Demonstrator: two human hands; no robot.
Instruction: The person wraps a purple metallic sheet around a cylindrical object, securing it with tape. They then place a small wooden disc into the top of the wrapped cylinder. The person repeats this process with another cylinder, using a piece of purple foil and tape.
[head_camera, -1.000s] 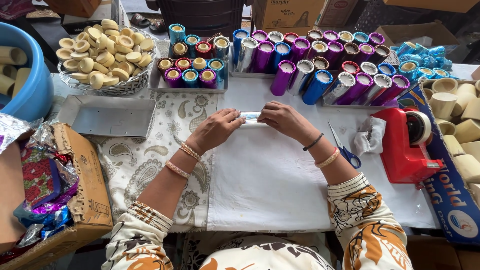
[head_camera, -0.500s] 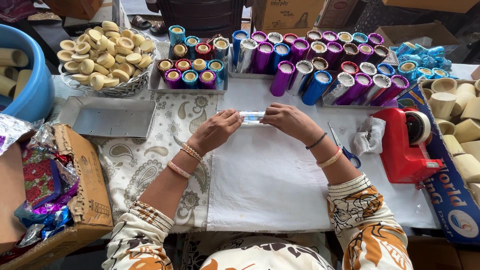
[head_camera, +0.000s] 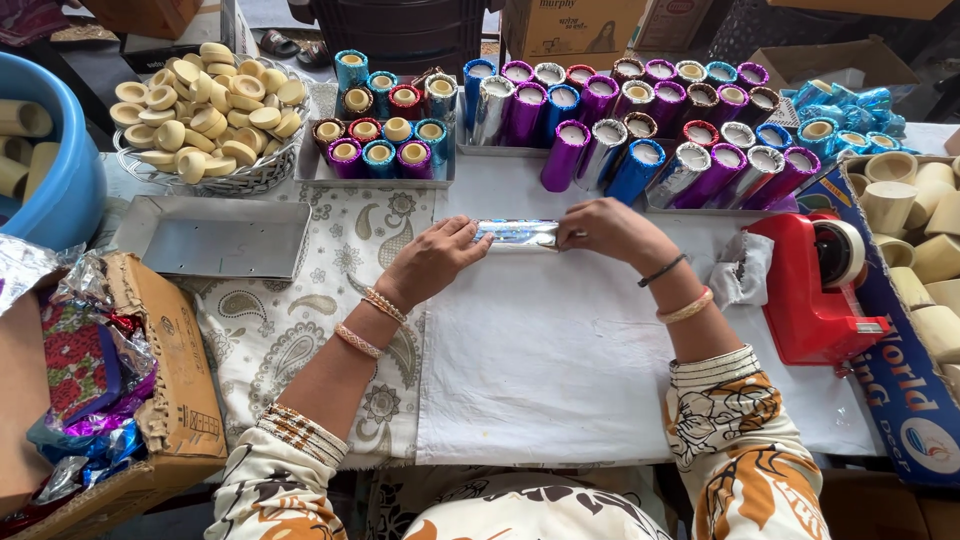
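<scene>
A silver foil-wrapped tube (head_camera: 517, 234) is held lying flat on the white sheet (head_camera: 560, 360) of the worktop, gripped at 1 end by the left hand (head_camera: 432, 262) and at the other by the right hand (head_camera: 610, 228). Finished coloured tubes (head_camera: 640, 120) are stood just behind; a red tape dispenser (head_camera: 815, 285) is set to the right.

From my remote seat, both ends of the silver foil-wrapped tube (head_camera: 518, 234) are covered — the left hand (head_camera: 432, 262) hides one, the right hand (head_camera: 608, 228) the other, so I cannot tell how the fingers grip. The blue tub (head_camera: 62, 170) is cut by the left edge; the cardboard box of foil sheets (head_camera: 170, 390) by the bottom-left corner. The red tape dispenser (head_camera: 815, 290) hides part of the blue carton (head_camera: 905, 400) — itself cut at the right edge.
</scene>
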